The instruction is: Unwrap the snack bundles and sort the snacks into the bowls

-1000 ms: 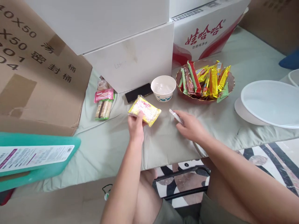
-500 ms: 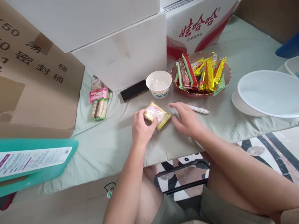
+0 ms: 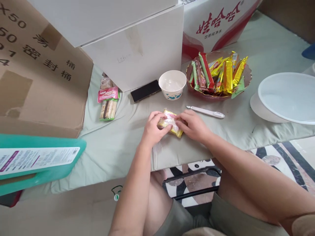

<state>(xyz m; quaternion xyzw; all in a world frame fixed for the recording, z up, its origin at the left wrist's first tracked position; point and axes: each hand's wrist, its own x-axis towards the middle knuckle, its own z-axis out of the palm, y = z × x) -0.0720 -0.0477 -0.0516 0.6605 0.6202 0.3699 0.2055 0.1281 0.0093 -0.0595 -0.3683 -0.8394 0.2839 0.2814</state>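
A small yellow snack packet [image 3: 171,120] with a clear, shiny wrapper lies on the cloth in front of me. My left hand [image 3: 154,127] grips its left end between thumb and fingers. On its right side, my right hand [image 3: 193,126] has its fingertips pressed on the wrapper, partly covering it. Just beyond, a white utility knife [image 3: 206,111] lies on the cloth. A white paper bowl [image 3: 172,84] with a blue pattern stands behind the packet, beside a black phone [image 3: 145,91].
A scalloped glass bowl [image 3: 209,95] holds several wrapped snack bars. Wide white tubs [image 3: 285,98] stand at right. More snack packets [image 3: 108,101] lie at left, near a brown carton [image 3: 46,108] and a teal container [image 3: 49,170]. White boxes [image 3: 142,49] stand behind.
My right hand has moved left from beside the packet and now touches it. My left hand keeps its hold. The view has shifted slightly.
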